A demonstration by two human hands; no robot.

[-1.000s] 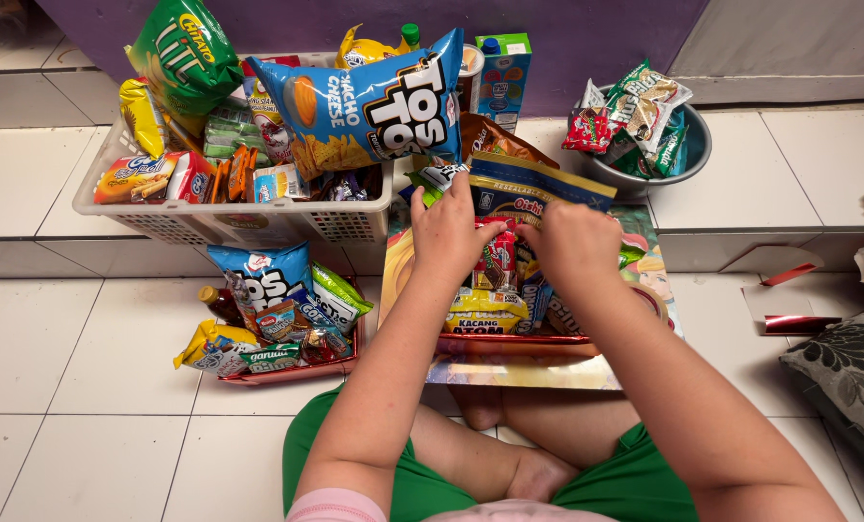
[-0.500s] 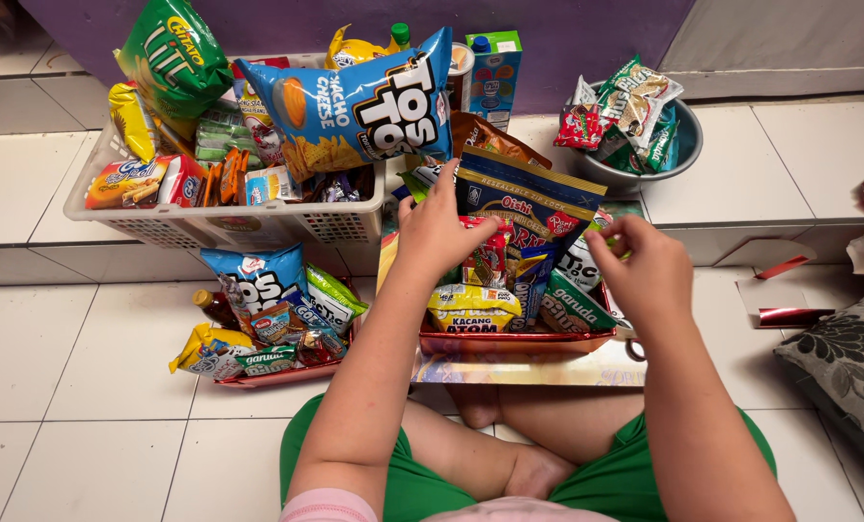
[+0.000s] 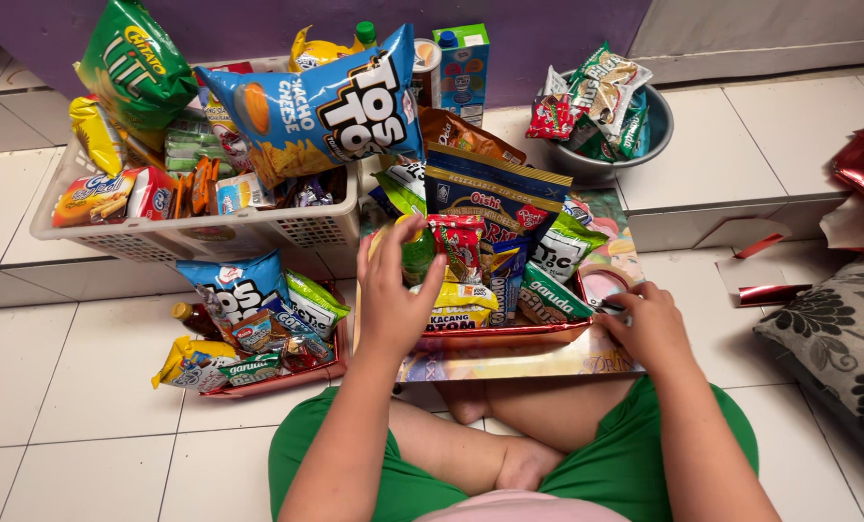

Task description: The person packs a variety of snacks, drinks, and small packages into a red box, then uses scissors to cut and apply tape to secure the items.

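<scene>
White basket (image 3: 200,237) of snacks at far left, a big blue chip bag (image 3: 316,106) propped on top. Below it, a small red tray (image 3: 258,382) of packets. Centre: left hand (image 3: 393,290) grasping the green bottle (image 3: 417,253) standing in the red tray (image 3: 509,336) among upright packets. Right hand (image 3: 649,324) pinched on a small item beside the tape roll (image 3: 601,287); what it is, cannot tell. Best to steady the bottle upright so the packets behind don't topple.
</scene>
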